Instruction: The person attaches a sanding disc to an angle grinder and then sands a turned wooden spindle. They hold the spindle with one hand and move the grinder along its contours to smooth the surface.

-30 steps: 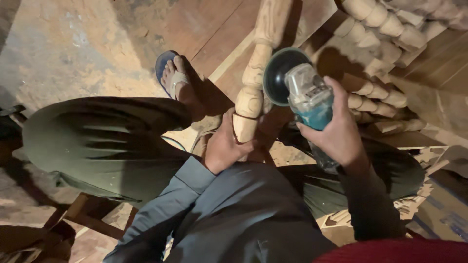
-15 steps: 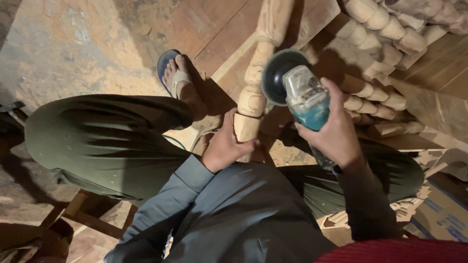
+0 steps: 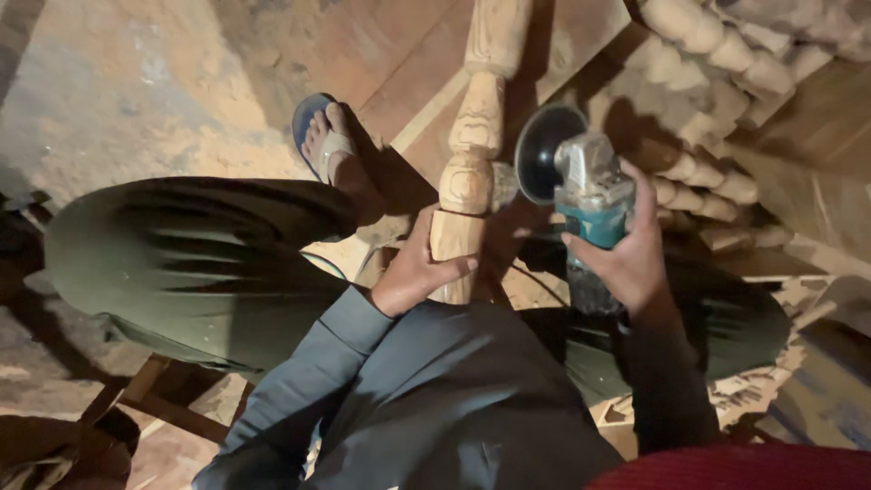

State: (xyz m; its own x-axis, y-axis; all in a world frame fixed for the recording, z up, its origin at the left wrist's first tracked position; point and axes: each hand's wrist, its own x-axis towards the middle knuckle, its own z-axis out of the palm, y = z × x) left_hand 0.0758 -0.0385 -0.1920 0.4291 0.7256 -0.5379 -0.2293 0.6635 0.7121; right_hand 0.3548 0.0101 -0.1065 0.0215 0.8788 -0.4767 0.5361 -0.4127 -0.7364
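Note:
A carved, turned wooden spindle (image 3: pixel 478 113) stands tilted between my knees, running from the top of the frame down to my lap. My left hand (image 3: pixel 415 269) grips its squared lower end. My right hand (image 3: pixel 629 254) holds a teal and grey angle grinder (image 3: pixel 588 200). Its round black disc (image 3: pixel 543 154) sits just to the right of the spindle's lower bulge, close to the wood; I cannot tell whether it touches.
My left foot in a blue sandal (image 3: pixel 324 145) rests on the dusty floor. Several finished turned spindles (image 3: pixel 717 118) lie stacked at the upper right. Wooden boards (image 3: pixel 381 63) lie under the spindle. A wooden stool frame (image 3: pixel 150 399) shows at lower left.
The view has shifted slightly. The grinder disc has edged a little closer to the spindle's lower bulge. Both hands keep their grips.

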